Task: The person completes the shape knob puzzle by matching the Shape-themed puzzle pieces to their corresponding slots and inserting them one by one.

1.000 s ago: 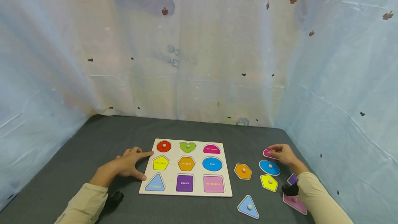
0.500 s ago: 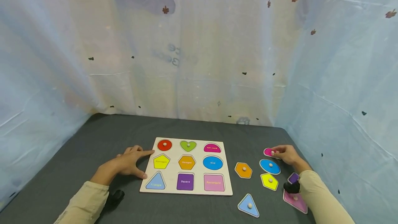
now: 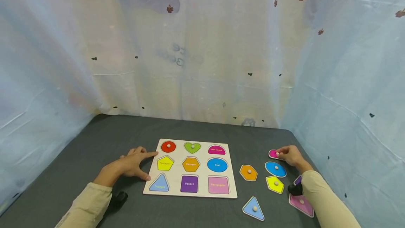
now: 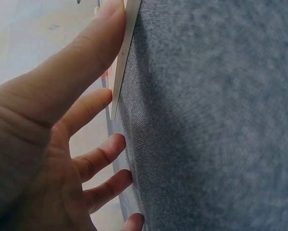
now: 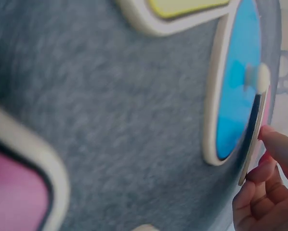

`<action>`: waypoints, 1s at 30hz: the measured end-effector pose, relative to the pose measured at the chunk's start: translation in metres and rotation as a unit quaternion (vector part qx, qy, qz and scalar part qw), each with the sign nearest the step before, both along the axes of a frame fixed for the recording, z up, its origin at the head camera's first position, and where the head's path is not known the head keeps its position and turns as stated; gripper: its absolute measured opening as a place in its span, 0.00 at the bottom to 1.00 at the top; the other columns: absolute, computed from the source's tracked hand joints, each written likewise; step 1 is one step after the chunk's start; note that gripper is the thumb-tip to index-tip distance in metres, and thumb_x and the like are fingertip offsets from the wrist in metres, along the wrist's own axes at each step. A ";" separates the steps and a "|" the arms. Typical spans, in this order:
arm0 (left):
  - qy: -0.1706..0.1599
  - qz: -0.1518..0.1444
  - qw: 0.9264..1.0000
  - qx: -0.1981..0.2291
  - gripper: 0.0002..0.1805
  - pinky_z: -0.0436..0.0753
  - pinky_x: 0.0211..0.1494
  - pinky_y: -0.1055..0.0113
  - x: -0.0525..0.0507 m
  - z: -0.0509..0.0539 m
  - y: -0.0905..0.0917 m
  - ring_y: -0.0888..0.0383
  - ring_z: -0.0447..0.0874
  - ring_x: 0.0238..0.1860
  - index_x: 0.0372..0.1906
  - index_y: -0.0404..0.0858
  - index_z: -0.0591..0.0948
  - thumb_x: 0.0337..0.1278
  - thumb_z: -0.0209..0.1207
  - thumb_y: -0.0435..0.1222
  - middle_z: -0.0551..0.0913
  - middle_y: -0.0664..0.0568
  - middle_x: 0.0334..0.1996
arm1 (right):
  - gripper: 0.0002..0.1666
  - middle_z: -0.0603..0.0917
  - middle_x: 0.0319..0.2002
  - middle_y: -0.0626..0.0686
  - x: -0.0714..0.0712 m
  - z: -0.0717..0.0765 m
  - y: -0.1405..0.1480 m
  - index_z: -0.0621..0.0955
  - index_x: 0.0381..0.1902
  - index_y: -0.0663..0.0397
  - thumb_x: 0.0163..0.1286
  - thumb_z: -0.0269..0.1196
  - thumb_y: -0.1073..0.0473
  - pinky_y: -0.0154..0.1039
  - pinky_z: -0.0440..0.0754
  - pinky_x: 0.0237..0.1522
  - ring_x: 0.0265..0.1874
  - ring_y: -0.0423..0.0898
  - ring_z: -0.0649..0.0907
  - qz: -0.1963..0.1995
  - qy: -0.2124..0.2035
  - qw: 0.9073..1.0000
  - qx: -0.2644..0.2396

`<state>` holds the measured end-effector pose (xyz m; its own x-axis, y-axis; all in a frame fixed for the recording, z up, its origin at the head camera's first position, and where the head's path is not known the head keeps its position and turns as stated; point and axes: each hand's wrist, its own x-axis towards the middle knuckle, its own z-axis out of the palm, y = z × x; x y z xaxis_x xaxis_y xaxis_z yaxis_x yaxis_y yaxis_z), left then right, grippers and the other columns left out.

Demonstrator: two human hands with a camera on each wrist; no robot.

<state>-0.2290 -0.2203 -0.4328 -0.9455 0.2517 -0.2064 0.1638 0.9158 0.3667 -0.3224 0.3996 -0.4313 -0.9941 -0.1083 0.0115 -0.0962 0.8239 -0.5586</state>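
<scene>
A white puzzle board (image 3: 202,168) lies mid-table, its red circle and green heart places showing knobbed pieces. My left hand (image 3: 131,164) touches the board's left edge with thumb and index finger, the other fingers spread; the left wrist view shows the thumb against the board's edge (image 4: 121,72). At the right, my right hand (image 3: 291,157) pinches the magenta half-round piece (image 3: 272,154) by its knob. In the right wrist view the fingers of my right hand (image 5: 267,185) are at that piece, beyond the blue oval (image 5: 238,91).
Between board and right hand lies an orange hexagon (image 3: 245,174). Nearer are a yellow pentagon (image 3: 272,187) and a blue triangle (image 3: 250,214). A pink rectangle (image 3: 297,206) and a purple piece (image 3: 296,180) lie partly under the right forearm. A patterned curtain (image 3: 202,62) stands behind.
The view has shifted slightly. My right hand stays at the half-round piece with its fingers closer around the knob; my left hand keeps its place on the board's edge.
</scene>
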 end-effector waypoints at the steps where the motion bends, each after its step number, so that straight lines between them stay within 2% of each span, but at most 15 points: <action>1: 0.000 0.001 1.000 0.000 0.55 0.66 0.56 0.27 0.000 -0.001 0.000 0.38 0.64 0.62 0.75 0.52 0.68 0.35 0.80 0.53 0.68 0.41 0.62 | 0.15 0.83 0.37 0.63 0.000 0.001 -0.001 0.83 0.50 0.75 0.70 0.62 0.68 0.35 0.75 0.33 0.35 0.50 0.76 0.004 0.002 1.000 -0.001; 11: -0.003 0.001 1.000 0.011 0.55 0.64 0.57 0.25 0.000 -0.002 -0.001 0.37 0.64 0.62 0.75 0.52 0.69 0.35 0.80 0.52 0.68 0.41 0.62 | 0.14 0.84 0.37 0.62 0.002 0.013 -0.019 0.83 0.49 0.75 0.70 0.64 0.68 0.31 0.78 0.33 0.36 0.50 0.77 0.024 0.023 0.999 -0.018; 21: -0.001 0.001 1.000 0.009 0.55 0.63 0.57 0.24 -0.001 0.000 -0.003 0.37 0.64 0.62 0.75 0.51 0.69 0.35 0.80 0.52 0.68 0.41 0.62 | 0.12 0.83 0.32 0.59 -0.002 0.024 -0.048 0.84 0.47 0.76 0.69 0.64 0.70 0.29 0.77 0.31 0.30 0.44 0.76 0.085 0.040 0.995 -0.039; 30: -0.009 -0.002 1.000 0.008 0.55 0.62 0.57 0.23 -0.002 0.004 -0.002 0.36 0.64 0.62 0.75 0.52 0.69 0.36 0.80 0.52 0.68 0.40 0.62 | 0.12 0.81 0.29 0.56 -0.002 0.026 -0.069 0.85 0.47 0.74 0.69 0.64 0.70 0.30 0.76 0.30 0.28 0.43 0.74 0.108 0.024 0.992 -0.063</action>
